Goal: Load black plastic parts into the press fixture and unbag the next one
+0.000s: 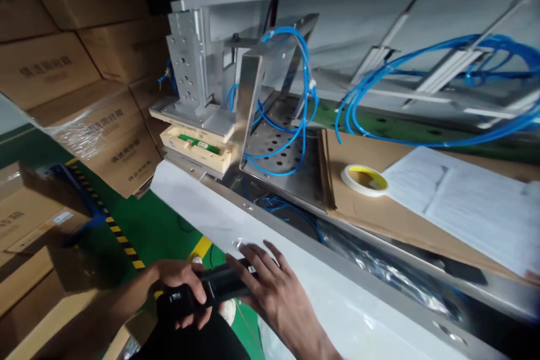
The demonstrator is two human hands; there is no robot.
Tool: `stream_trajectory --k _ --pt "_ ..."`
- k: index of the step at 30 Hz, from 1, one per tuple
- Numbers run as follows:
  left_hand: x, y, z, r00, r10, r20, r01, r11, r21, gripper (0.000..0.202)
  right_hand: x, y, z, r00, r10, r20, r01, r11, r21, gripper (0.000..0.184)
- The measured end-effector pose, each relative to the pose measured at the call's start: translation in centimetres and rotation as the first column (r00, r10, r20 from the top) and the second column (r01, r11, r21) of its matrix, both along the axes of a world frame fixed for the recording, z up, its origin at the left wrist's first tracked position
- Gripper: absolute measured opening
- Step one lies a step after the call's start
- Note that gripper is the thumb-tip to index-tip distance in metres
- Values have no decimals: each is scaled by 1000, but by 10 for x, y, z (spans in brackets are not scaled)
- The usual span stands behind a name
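A black elongated device (225, 286), with a boxier end to the left and small white print on it, is held low in front of me. My left hand (183, 284) is closed around its left end, thumb on top. Over its right end lies my right hand (274, 292), fingers curled across it. The exact kind of device I cannot make out. Beyond my hands, a metal press fixture (196, 67) has a cream-coloured nest (198, 152) under its head, with a green circuit board (198, 143) in it.
Blue air tubing (306, 95) loops over a metal bracket beside the press. A tape roll (365, 180) and paper sheets (459, 197) rest on cardboard (405, 208) at right. Cartons (113, 135) stack at left; an open carton (46, 298) sits below. The bench edge (270, 230) runs diagonally.
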State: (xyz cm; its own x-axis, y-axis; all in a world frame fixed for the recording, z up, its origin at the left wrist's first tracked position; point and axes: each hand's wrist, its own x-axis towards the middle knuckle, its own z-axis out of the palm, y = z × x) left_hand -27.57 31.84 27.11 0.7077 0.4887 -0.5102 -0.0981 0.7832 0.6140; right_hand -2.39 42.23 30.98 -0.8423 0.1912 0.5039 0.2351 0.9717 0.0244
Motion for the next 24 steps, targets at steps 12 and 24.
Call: stream_trajectory --k 12,24 --pt "-176 29 47 53 983 -174 139 165 976 54 -138 85 -5 965 -261 -5 259 961 -98 54" --pt "-239 169 27 106 994 42 616 -98 782 53 -245 177 13 815 -577 63 580 810 -86 51"
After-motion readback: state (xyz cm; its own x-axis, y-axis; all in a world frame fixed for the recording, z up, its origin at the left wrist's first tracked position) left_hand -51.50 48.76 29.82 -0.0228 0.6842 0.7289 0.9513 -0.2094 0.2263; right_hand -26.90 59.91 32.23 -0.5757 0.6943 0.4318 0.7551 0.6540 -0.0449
